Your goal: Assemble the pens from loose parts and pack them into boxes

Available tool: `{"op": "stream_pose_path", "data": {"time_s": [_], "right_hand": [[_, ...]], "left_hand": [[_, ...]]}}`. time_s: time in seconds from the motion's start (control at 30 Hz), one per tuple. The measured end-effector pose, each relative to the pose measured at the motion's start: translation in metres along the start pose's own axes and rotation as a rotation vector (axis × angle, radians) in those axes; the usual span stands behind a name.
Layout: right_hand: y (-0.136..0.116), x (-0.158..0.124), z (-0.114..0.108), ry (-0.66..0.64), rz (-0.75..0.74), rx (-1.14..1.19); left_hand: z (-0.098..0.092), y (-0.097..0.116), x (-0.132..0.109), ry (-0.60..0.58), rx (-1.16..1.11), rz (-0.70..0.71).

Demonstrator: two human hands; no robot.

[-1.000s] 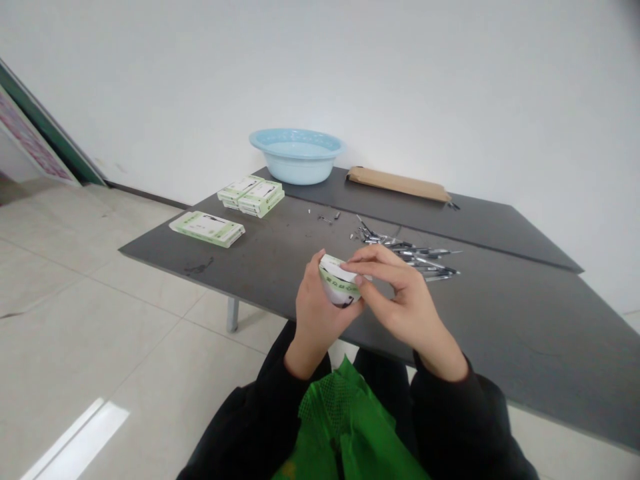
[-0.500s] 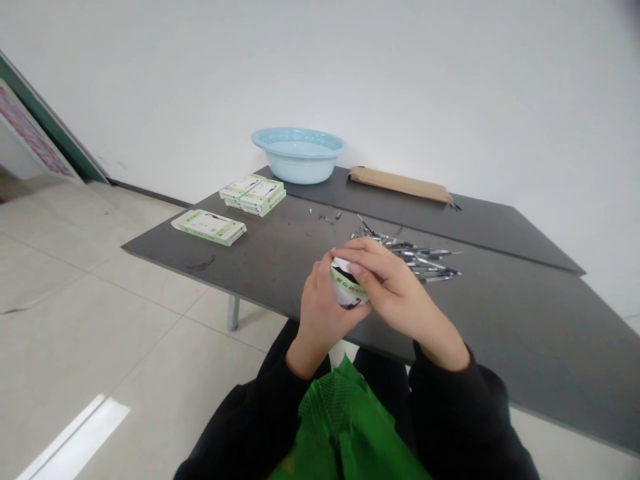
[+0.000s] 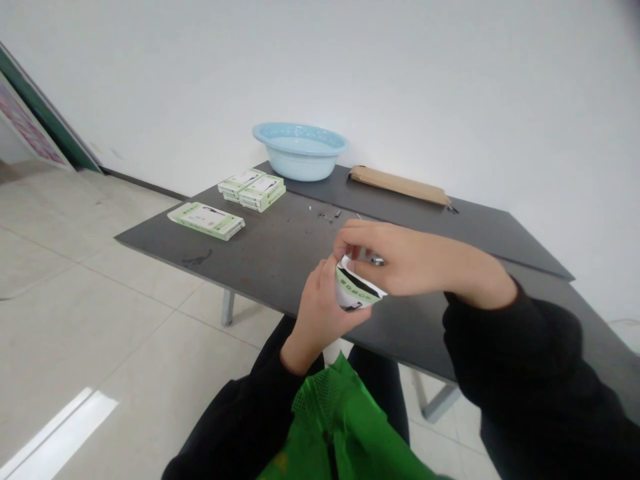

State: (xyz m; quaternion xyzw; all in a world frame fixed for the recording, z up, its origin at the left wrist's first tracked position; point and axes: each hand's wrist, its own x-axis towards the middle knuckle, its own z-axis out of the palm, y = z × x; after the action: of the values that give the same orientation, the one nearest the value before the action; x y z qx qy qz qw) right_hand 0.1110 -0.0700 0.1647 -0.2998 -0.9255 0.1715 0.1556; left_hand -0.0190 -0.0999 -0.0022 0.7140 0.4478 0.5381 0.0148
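Left grip [image 3: 323, 305] wraps a box [image 3: 349, 293], mouth not yet closed; right grip [image 3: 400, 257], half-curled, touches its edge, hold unclear. Left of them, stacked boxes [image 3: 261, 190] look shut.

The centre carton [image 3: 361, 291] is white with light green bands and black print. The surface [image 3: 265, 270] is dark grey. The basin [image 3: 304, 164] at 12 o'clock is light blue; the cardboard [image 3: 400, 185] at 1 o'clock is brown.
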Motion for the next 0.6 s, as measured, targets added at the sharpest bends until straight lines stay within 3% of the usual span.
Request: {"op": "stream_pose_path", "data": {"time_s": [0.1, 0.3, 0.6], "right_hand": [[0.004, 0.008, -0.007, -0.092, 0.009, 0.01], [0.004, 0.003, 0.0, -0.025, 0.023, 0.098], [0.013, 0.011, 0.007, -0.104, 0.073, 0.284]], "left_hand": [[0.003, -0.001, 0.0, 0.014, 0.018, 0.002], [0.005, -0.002, -0.002, 0.053, -0.008, -0.016], [0.001, 0.002, 0.003, 0.038, -0.038, -0.11]]}}
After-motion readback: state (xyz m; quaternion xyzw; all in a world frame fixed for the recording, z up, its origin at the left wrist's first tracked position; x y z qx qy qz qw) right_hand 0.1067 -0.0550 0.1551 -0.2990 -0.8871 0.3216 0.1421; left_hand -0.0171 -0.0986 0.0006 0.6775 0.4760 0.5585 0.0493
